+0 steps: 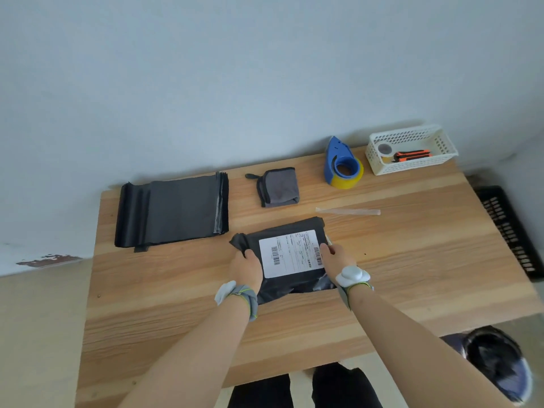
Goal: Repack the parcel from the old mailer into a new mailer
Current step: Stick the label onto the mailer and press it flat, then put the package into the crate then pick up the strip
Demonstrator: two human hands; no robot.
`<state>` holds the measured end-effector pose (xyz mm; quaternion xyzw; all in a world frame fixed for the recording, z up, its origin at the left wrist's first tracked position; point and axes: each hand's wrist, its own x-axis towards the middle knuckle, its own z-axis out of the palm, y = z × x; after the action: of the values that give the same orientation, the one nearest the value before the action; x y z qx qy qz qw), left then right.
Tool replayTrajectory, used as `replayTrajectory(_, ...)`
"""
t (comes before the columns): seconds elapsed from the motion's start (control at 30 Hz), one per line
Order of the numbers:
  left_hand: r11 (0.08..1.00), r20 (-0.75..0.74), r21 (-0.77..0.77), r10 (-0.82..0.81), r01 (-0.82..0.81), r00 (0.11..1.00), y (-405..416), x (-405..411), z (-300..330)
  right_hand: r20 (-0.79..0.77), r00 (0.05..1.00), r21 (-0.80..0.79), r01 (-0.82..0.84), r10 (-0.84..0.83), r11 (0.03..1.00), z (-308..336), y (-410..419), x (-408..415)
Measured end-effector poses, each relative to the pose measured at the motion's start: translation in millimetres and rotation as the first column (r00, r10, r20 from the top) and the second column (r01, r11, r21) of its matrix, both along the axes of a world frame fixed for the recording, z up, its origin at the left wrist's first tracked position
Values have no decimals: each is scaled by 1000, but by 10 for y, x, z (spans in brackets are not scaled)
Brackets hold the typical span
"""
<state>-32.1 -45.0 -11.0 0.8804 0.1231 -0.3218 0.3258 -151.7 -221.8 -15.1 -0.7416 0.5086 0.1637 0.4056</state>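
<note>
A: Where is the parcel now?

B: The old mailer lies on the table, near the middle, label up. The left hand pinches its crumpled left end; the right hand grips the right edge, fingers curled over it.

A: Is it open yet?

B: I cannot tell; its ends look bunched, not cut. A folded grey cloth sits farther back, possibly the contents.

A: How best to proceed?

B: I'd hold one end down flat and work the other end open, pulling along the seam rather than across the label. The new mailers wait stacked at the far left, within reach, and the tape dispenser stands far right for sealing.
</note>
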Motion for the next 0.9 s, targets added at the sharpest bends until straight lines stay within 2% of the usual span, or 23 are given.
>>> replayTrajectory(0.17,1000,88,-25,-2,4,996,-598,-157,310,121,988,-78,105,-95,991,288,-483,-204)
replayTrajectory(0.3,997,125,-67,-34,43,992,-1345,-663,545,171,974,-97,167,-149,981,459,-1179,-684)
replayTrajectory(0.53,991,148,-129,-7,26,989,-2320,-1435,743,187,969,-70,179,-164,981,674,-2141,-1437)
replayTrajectory(0.7,989,121,-115,-76,90,990,-3132,-2023,860,187,964,-111,209,-187,972,768,-2928,-2046)
replayTrajectory(0.9,968,119,-137,-194,209,974,-4121,-2395,853,165,934,-167,344,-318,924,731,-3786,-2544)
